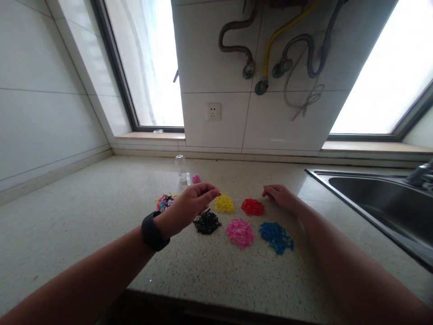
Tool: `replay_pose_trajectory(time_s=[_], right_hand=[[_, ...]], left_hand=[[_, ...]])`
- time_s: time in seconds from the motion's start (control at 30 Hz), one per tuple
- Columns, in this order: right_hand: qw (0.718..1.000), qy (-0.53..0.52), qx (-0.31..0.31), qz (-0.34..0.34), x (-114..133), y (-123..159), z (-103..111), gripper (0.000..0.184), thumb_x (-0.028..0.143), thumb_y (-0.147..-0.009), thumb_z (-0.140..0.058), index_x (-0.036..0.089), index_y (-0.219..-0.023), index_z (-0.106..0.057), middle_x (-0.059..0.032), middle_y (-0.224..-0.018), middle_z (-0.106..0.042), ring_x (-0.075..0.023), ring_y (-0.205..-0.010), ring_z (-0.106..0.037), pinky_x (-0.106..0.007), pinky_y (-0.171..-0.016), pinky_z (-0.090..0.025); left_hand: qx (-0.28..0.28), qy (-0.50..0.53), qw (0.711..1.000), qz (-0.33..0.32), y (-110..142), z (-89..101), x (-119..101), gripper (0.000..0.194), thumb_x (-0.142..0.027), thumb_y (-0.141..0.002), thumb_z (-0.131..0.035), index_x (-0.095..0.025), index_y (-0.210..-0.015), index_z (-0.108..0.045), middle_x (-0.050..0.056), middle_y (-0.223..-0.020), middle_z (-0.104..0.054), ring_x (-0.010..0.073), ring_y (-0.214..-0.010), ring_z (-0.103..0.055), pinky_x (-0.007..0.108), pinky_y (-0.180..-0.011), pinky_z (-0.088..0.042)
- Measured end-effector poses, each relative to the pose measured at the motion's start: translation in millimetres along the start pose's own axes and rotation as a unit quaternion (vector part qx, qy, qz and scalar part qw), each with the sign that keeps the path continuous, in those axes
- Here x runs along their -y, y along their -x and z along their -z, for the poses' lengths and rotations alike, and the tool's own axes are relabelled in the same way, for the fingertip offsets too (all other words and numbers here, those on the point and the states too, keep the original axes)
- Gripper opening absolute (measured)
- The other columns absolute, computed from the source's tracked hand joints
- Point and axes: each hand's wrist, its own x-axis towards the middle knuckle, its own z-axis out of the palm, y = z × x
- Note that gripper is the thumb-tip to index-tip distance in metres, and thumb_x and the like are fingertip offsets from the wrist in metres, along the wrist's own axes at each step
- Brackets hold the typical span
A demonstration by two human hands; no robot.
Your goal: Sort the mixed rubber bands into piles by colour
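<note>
My left hand (192, 205), with a black watch (154, 231) on its wrist, is raised over the counter in a pinch; a tiny red rubber band (219, 194) shows at its fingertips. Just beyond them lies a pile of yellow rubber bands (224, 204), and below the hand a black pile (207, 222). My right hand (280, 197) rests on the counter, fingers curled together, right of the red pile (253, 207); whatever they hold is hidden. Nearer me are a pink pile (240, 233) and a blue pile (276, 237). A mixed-colour heap (165, 201) is partly behind my left hand.
A clear plastic bottle (181, 168) and a small pink cap (196, 179) stand behind the piles on the speckled counter (101, 216). To the right is a steel sink (372, 198) with a faucet (421, 175). A tiled wall with a socket (213, 112) and hoses rises behind.
</note>
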Motion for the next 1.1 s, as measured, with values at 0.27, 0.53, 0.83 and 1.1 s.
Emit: replay_pose_trajectory(time_s=[0.27,0.53,0.83,1.1], right_hand=[[1.0,-0.013,0.003,0.007,-6.3,-2.8,-0.9,0.051,0.057,-0.087,-0.046,0.013,-0.076,-0.07,-0.0004,-0.06,-0.052,-0.012,-0.053,-0.042,-0.027,-0.053,-0.031],[1.0,-0.012,0.002,0.001,-10.4,-6.0,-1.6,0.051,0.057,-0.086,-0.047,0.014,-0.077,-0.071,-0.0012,-0.06,-0.054,-0.0126,-0.053,-0.044,-0.028,-0.054,-0.033],[1.0,-0.027,0.009,-0.008,-9.9,-5.3,-1.2,0.05,0.057,-0.087,-0.047,0.014,-0.077,-0.07,-0.0003,-0.059,-0.053,-0.0121,-0.053,-0.043,-0.027,-0.053,-0.032],[1.0,-0.018,0.011,-0.008,-8.0,-5.0,-0.7,0.05,0.056,-0.087,-0.046,0.013,-0.077,-0.071,-0.0006,-0.06,-0.053,-0.0122,-0.053,-0.043,-0.028,-0.053,-0.032]], left_hand=[[0.008,0.041,0.999,0.018,6.5,-9.1,-4.3,0.034,-0.048,-0.088,-0.066,-0.015,-0.093,-0.058,-0.008,-0.059,-0.036,0.004,-0.047,-0.028,0.021,-0.043,-0.019],[0.025,0.039,0.998,0.041,11.1,-15.8,-5.2,0.035,-0.049,-0.089,-0.064,-0.015,-0.088,-0.057,-0.007,-0.058,-0.038,0.0039,-0.047,-0.029,0.021,-0.043,-0.017],[0.034,0.056,0.996,0.054,17.0,-24.0,-12.4,0.035,-0.049,-0.09,-0.062,-0.016,-0.084,-0.053,-0.007,-0.06,-0.039,0.0041,-0.048,-0.028,0.021,-0.044,-0.018],[0.032,0.053,0.996,0.057,18.5,-26.1,-12.4,0.036,-0.05,-0.089,-0.062,-0.016,-0.083,-0.052,-0.007,-0.059,-0.038,0.0045,-0.048,-0.028,0.021,-0.044,-0.018]])
